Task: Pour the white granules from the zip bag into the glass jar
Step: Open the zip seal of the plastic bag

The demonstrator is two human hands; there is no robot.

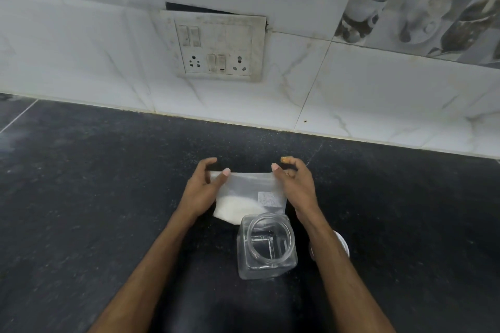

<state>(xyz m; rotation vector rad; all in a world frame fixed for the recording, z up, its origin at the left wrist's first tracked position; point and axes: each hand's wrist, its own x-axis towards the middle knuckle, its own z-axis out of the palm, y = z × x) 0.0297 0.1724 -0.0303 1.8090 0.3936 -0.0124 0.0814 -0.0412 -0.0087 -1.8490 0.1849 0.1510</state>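
Observation:
A clear zip bag (250, 189) lies flat on the dark counter, with white granules (238, 207) gathered in its lower left part. My left hand (205, 186) pinches the bag's top left corner. My right hand (295, 184) pinches the top right corner. Just in front of the bag stands a square glass jar (266, 246) with a round open mouth and nothing visible inside. The jar's near edge overlaps the bag's bottom edge in view.
A white round lid (342, 244) lies on the counter to the right of the jar, partly hidden by my right forearm. The black counter (108, 197) stretches left and right. A tiled wall with a switchboard (216, 46) rises behind.

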